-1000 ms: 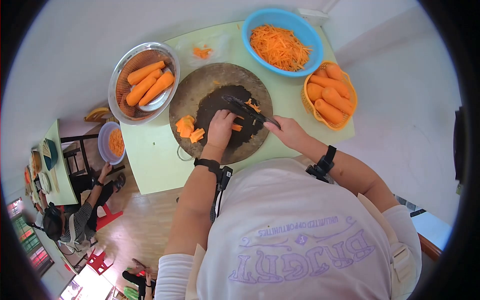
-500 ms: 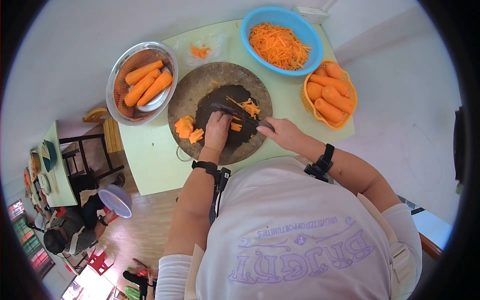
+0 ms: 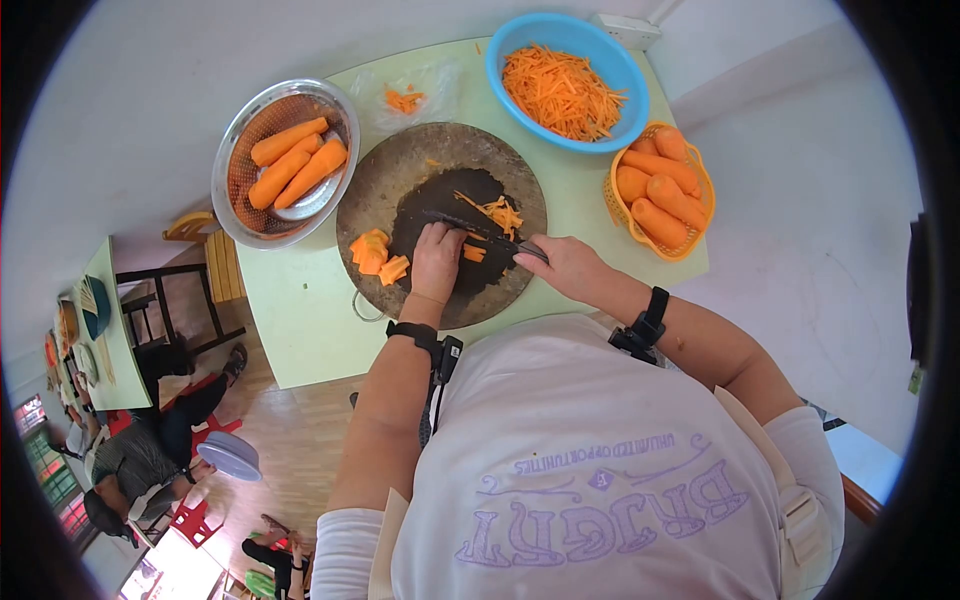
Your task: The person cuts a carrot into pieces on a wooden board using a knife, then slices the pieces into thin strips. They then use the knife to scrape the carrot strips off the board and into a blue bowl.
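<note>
A round wooden chopping board (image 3: 380, 190) with a dark wet middle lies on the table. My right hand (image 3: 565, 267) is closed round the handle of a dark knife (image 3: 480, 232), whose blade points left across the board. My left hand (image 3: 437, 262) rests on the board beside the blade, fingertips bent and pressed together; what lies under them is mostly hidden. Small cut carrot pieces (image 3: 474, 252) show just right of those fingers. Thin carrot strips (image 3: 500, 213) lie beyond the knife. Carrot chunks and slices (image 3: 370, 250) sit at the board's left edge.
A metal bowl (image 3: 228, 203) with whole carrots stands left. Behind the board are a plastic bag (image 3: 436, 85) with carrot bits and a blue basin (image 3: 640, 112) of shredded carrot. A yellow basket (image 3: 612, 200) of carrots stands right. A person (image 3: 150, 455) holds a purple basin (image 3: 232, 456) lower left.
The knife blade has shifted slightly against my left fingertips; both hands keep nearly the same place. The person at lower left has moved, with the purple basin now lower.
</note>
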Demonstrator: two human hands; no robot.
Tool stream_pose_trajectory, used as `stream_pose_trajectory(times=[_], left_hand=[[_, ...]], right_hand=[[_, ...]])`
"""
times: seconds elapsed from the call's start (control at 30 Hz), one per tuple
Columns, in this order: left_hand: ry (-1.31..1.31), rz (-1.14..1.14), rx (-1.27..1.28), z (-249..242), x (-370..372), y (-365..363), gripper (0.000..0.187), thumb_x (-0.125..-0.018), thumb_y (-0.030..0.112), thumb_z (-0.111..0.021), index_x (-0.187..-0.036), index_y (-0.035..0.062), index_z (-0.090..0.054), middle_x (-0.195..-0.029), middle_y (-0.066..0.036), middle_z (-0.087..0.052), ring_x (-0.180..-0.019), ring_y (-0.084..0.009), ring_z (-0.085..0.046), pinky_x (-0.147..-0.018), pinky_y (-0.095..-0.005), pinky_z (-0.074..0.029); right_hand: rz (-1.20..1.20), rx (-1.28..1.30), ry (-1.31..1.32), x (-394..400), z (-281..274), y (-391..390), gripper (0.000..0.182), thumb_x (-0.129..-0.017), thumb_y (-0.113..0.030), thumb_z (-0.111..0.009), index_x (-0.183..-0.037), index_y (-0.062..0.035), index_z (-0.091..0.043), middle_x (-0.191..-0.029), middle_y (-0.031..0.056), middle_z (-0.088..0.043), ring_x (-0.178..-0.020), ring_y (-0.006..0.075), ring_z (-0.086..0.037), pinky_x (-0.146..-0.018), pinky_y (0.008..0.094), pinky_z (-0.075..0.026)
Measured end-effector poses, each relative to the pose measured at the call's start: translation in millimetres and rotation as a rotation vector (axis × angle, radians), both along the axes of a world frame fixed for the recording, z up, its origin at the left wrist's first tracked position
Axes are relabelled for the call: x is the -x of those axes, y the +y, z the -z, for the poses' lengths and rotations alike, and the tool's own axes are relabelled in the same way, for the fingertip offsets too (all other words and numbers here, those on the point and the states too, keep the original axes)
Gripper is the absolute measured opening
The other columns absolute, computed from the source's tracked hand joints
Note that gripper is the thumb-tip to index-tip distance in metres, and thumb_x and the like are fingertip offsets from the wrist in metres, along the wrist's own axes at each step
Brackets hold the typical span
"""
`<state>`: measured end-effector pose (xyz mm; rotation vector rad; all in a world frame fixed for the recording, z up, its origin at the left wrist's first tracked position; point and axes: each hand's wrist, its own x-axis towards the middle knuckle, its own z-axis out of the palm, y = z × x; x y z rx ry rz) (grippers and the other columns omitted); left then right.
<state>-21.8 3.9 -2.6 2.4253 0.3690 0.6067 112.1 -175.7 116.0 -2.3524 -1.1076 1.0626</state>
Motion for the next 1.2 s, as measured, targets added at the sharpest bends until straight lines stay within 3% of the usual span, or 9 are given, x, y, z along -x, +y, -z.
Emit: stream_pose_trajectory(times=[0.23, 0.5, 0.63, 0.7, 1.2], left_hand=[[0.004, -0.006, -0.018, 0, 0, 1, 0.008, -0.077, 0.004, -0.069, -0.085, 0.0051, -0.067, -0.083, -0.009, -0.058, -0.081, -0.0283, -0.058, -0.071, -0.0377, -0.051], [-0.026, -0.051, 0.058, 0, 5, 0, 0.01, -0.079, 0.005, -0.069, -0.089, 0.0053, -0.066, -0.089, -0.009, -0.06, -0.087, -0.0288, -0.059, -0.075, -0.0379, -0.051], [-0.029, 0.004, 0.096, -5, 23, -7, 0.014, -0.079, 0.007, -0.069, -0.092, 0.0063, -0.065, -0.093, -0.009, -0.061, -0.089, -0.0293, -0.058, -0.077, -0.0386, -0.05], [-0.015, 0.028, 0.063, -12, 24, -8, 0.014, -0.078, 0.007, -0.07, -0.092, 0.0064, -0.065, -0.092, -0.009, -0.061, -0.088, -0.0294, -0.058, -0.077, -0.0387, -0.05], [-0.039, -0.012, 0.013, -7, 0, -11, 0.011, -0.078, 0.007, -0.07, -0.088, 0.0059, -0.067, -0.085, -0.008, -0.061, -0.083, -0.0276, -0.059, -0.074, -0.037, -0.05]], right_hand=[[0.011, 0.015, 0.026, 1, 19, 6, 0.047, -0.096, -0.047, -0.051, -0.103, -0.0016, -0.061, -0.082, 0.0225, -0.065, -0.08, 0.0401, -0.063, -0.072, 0.0469, -0.049], [0.192, -0.116, 0.141, -5, 15, -1, 0.046, -0.097, -0.043, -0.052, -0.103, 0.001, -0.062, -0.085, 0.0228, -0.065, -0.081, 0.0399, -0.063, -0.072, 0.0451, -0.048], [0.1, -0.144, 0.119, -2, 15, -5, 0.045, -0.096, -0.043, -0.053, -0.103, 0.0004, -0.062, -0.084, 0.0228, -0.065, -0.08, 0.0397, -0.063, -0.072, 0.045, -0.048], [0.047, -0.027, 0.133, 0, 10, -2, 0.043, -0.096, -0.042, -0.054, -0.104, -0.0005, -0.063, -0.085, 0.0224, -0.066, -0.08, 0.0394, -0.063, -0.072, 0.045, -0.049], [0.093, -0.038, 0.051, -2, 14, -7, 0.045, -0.096, -0.045, -0.052, -0.097, -0.001, -0.062, -0.08, 0.0211, -0.065, -0.079, 0.0396, -0.063, -0.071, 0.0463, -0.048]])
